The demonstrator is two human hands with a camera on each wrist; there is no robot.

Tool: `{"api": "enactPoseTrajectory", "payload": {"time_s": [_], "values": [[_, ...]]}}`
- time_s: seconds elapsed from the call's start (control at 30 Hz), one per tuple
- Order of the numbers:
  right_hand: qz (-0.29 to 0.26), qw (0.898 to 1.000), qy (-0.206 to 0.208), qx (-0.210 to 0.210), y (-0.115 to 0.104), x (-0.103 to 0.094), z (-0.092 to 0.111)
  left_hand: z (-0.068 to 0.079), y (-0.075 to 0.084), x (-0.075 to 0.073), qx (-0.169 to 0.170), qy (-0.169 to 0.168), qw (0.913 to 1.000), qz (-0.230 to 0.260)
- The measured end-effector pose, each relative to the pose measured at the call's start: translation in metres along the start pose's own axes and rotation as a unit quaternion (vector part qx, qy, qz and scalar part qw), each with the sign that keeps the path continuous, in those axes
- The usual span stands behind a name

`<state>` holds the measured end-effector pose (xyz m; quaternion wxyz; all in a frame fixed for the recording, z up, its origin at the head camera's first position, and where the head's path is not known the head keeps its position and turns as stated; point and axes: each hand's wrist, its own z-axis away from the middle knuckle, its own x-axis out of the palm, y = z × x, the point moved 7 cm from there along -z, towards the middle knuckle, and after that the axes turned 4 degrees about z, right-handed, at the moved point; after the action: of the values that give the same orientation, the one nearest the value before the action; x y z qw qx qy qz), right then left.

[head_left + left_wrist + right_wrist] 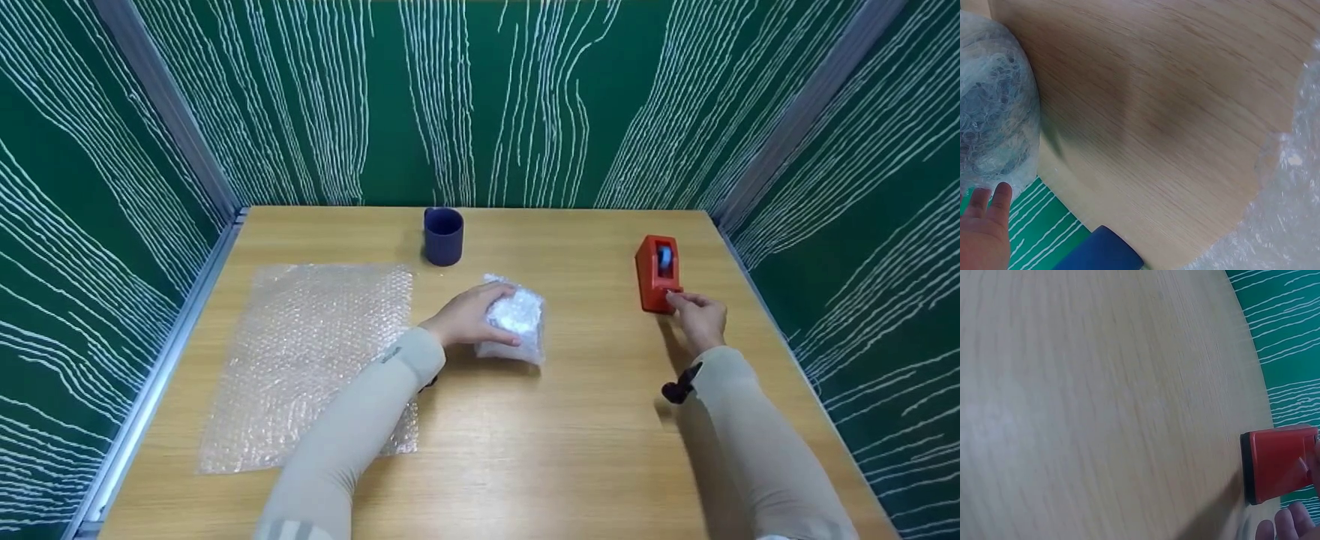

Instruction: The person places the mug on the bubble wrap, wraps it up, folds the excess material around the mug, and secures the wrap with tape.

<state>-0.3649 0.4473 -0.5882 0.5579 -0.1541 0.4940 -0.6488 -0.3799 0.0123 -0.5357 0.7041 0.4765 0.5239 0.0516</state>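
A bundle wrapped in bubble wrap (525, 319) lies at the middle of the table, with something dark showing through it in the left wrist view. My left hand (469, 315) grips it from the left, thumb on the near side and fingers over the far side. On the right stands a red tape dispenser (649, 277) with a blue-cored tape roll (665, 259). The right hand (703, 321) is at its front cutting end, thumb and forefinger pinching the tape end there. Its other fingers (1285, 526) show below the dispenser in the right wrist view.
A flat sheet of bubble wrap (315, 360) covers the left part of the wooden table (570, 450). Behind the bundle a dark blue mug (443, 241) stands upright near the back edge. Green walls (510, 105) with white lines enclose the back and sides.
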Motion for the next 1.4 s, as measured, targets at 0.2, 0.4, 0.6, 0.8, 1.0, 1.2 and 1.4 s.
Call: {"api": "enactPoseTrajectory", "payload": {"time_s": [0.2, 0.4, 0.6, 0.8, 1.0, 1.2, 1.4], "values": [[0.014, 1.0, 0.01, -0.009, -0.002, 0.0, -0.001, 0.0005, -0.0013, 0.0005, -0.009, -0.007, 0.9999, -0.004], [0.007, 1.0, 0.016, -0.013, -0.001, 0.0004, -0.0031, 0.0008, -0.0001, 0.0, -0.011, -0.009, 0.9998, -0.01], [0.023, 0.998, 0.043, -0.048, -0.0043, 0.0019, -0.0046, 0.0005, 0.0018, 0.0, 0.001, -0.006, 0.9998, -0.018], [0.012, 0.999, 0.042, -0.023, -0.0032, 0.0035, -0.0027, 0.0006, -0.0005, 0.0006, -0.004, -0.007, 0.9999, -0.015], [0.025, 0.999, 0.035, -0.019, -0.0066, 0.0035, -0.0032, -0.0008, -0.0015, -0.0005, -0.001, -0.003, 0.9998, -0.017], [0.036, 0.998, 0.036, -0.027, -0.0085, 0.0031, -0.0059, -0.002, -0.0012, -0.002, 0.0, -0.002, 0.9998, -0.022], [0.027, 0.999, 0.04, -0.012, -0.0002, -0.0007, -0.0084, -0.0025, -0.0021, -0.0002, -0.006, -0.008, 0.9998, -0.016]]}}
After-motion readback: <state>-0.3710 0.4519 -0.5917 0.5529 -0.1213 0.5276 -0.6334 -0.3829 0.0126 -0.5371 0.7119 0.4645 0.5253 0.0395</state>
